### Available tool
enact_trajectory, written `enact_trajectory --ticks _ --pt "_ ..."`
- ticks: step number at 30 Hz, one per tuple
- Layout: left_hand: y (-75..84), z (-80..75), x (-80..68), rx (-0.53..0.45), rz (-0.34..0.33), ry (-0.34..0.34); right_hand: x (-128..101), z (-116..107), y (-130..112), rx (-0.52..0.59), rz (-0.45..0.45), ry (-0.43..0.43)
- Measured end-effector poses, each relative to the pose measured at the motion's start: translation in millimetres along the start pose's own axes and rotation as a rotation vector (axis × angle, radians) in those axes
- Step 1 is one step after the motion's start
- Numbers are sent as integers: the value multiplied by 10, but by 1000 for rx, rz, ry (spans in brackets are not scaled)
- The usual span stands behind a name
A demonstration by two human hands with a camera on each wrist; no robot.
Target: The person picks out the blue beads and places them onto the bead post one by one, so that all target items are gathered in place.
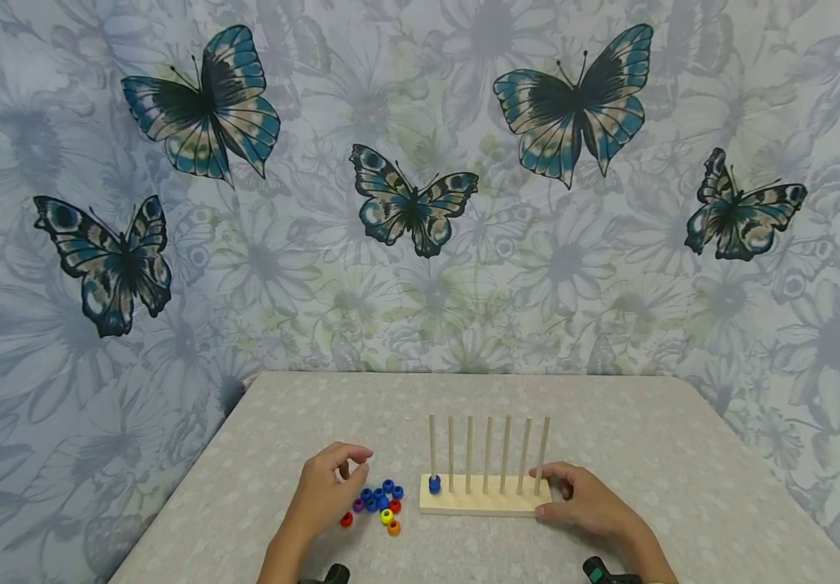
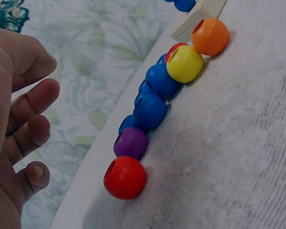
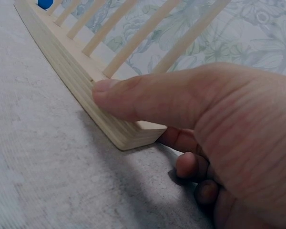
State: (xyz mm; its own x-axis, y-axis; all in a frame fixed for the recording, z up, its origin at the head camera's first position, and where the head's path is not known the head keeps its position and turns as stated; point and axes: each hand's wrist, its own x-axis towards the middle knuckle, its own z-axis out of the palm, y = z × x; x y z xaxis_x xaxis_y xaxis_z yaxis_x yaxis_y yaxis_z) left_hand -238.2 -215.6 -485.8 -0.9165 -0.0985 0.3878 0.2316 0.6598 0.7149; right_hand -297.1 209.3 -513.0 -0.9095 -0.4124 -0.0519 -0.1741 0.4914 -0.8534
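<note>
My right hand [image 1: 586,501] grips the right end of a wooden peg board [image 1: 482,504], thumb on its front edge and other fingers behind. Several upright pegs stand on the board, and the leftmost peg [image 1: 432,442] carries blue beads [image 1: 435,484] at its base. My left hand [image 1: 323,491] hovers beside the loose beads with loosely curled fingers, nothing visible between them. In the left wrist view, those beads include a purple bead [image 2: 131,143], a red bead [image 2: 125,177], a yellow bead [image 2: 185,64], an orange bead [image 2: 210,37] and several blue beads [image 2: 150,111].
A light patterned cloth covers the table [image 1: 362,405]. Behind it rises a wall [image 1: 435,324] with flowers and several butterflies. Dark wrist devices [image 1: 610,573] show at the lower edge of the head view. The loose beads lie left of the board.
</note>
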Motion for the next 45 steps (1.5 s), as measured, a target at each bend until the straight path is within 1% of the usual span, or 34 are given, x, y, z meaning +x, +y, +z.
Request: enact_trajectory --ticks 7,10,15,18,28,32,36,39,45 --pt "-62 8 -4 60 -46 -109 -11 -15 2 -15 -2 5" --pt "-86 -1 -8 69 -67 -155 -11 -15 12 -17 -1 8" --pt "-130 -30 -17 86 -61 -232 -17 -4 20 -18 -8 6" --pt "-154 -35 -19 90 -59 -264 -22 2 22 -19 -4 4" --pt "-212 -10 -4 95 -73 -297 -25 0 9 -44 2 6" --pt "-239 0 -10 106 -68 -313 -23 -1 -6 -31 -3 0" --pt "-257 20 -6 114 -77 -335 -16 -2 -5 -21 -15 -4" --pt "-254 32 -6 129 -85 -344 -12 -4 3 -27 -17 -7" --pt "-210 48 -6 149 -92 -338 -19 -13 -6 -23 -17 -7"
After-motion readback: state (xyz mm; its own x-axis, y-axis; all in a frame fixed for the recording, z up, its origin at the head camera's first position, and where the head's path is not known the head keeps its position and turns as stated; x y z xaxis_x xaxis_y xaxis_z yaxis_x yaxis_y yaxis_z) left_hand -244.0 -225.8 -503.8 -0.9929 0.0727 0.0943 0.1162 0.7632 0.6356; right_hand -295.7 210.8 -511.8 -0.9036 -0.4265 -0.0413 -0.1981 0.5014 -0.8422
